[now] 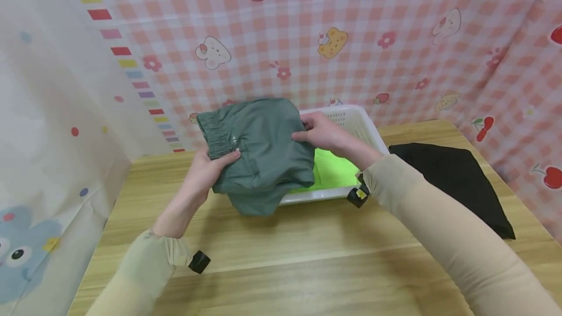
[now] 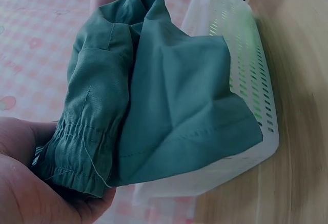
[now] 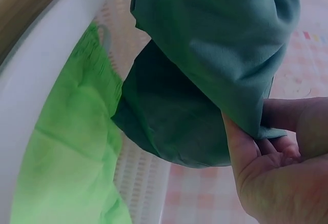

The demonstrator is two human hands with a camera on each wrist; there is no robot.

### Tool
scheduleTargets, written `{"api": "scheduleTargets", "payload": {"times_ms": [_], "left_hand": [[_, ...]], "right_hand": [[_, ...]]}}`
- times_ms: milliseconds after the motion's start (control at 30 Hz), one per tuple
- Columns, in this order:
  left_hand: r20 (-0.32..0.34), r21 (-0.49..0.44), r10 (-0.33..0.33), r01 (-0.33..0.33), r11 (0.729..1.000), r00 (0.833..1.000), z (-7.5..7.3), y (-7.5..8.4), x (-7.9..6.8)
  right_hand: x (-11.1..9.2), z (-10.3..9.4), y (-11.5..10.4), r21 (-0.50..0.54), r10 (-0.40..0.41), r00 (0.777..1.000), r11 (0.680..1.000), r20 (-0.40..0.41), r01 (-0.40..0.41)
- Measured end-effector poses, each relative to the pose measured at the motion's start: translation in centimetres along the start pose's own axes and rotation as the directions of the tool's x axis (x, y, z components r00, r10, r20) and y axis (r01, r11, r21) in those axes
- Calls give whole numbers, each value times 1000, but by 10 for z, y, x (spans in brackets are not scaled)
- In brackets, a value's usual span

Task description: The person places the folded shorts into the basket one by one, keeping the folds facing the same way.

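Dark green shorts (image 1: 268, 145) with a gathered elastic waistband hang folded between both hands, over the left part of a white plastic basket (image 1: 371, 130). My left hand (image 1: 203, 172) grips them at the waistband end, its thumb lying on top of the cloth. At the opposite edge, my right hand (image 1: 322, 133) pinches the fabric between thumb and fingers, as the right wrist view also shows. A loose flap of the shorts droops below the basket's front rim. Inside the basket lies a bright green garment (image 3: 72, 131) with a gathered edge, partly hidden by the shorts.
A black folded cloth (image 1: 452, 179) lies on the wooden table (image 1: 281, 267) to the right of the basket. Behind the table hangs a pink checked curtain (image 1: 281, 28) with printed figures; a pale sheet (image 1: 52, 87) hangs at the left.
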State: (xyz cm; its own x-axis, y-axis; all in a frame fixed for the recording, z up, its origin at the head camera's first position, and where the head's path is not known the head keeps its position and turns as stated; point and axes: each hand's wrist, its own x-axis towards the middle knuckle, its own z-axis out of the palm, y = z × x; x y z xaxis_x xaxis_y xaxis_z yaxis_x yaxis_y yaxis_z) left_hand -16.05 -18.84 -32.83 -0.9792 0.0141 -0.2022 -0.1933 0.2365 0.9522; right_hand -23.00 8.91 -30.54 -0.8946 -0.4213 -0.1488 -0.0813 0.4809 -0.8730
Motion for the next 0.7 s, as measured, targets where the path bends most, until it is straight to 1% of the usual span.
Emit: {"api": "scheduleTargets", "payload": {"times_ms": [133, 300, 533, 700], "left_hand": [[1, 25, -16, 16, 1000, 1000, 9, 1, 10], [8, 47, -29, 28, 998, 1000, 19, 2, 18], [47, 66, 37, -40, 997, 998, 27, 3, 29], [42, 85, 41, -45, 995, 998, 29, 5, 36]], "right_hand": [[3, -7, 9, 9, 11, 1000, 1000, -3, -11], [6, -15, 17, -4, 25, 1000, 1000, -5, -25], [6, -24, 23, -10, 42, 999, 999, 4, -42], [7, -30, 27, -8, 68, 998, 998, 12, -68]]}}
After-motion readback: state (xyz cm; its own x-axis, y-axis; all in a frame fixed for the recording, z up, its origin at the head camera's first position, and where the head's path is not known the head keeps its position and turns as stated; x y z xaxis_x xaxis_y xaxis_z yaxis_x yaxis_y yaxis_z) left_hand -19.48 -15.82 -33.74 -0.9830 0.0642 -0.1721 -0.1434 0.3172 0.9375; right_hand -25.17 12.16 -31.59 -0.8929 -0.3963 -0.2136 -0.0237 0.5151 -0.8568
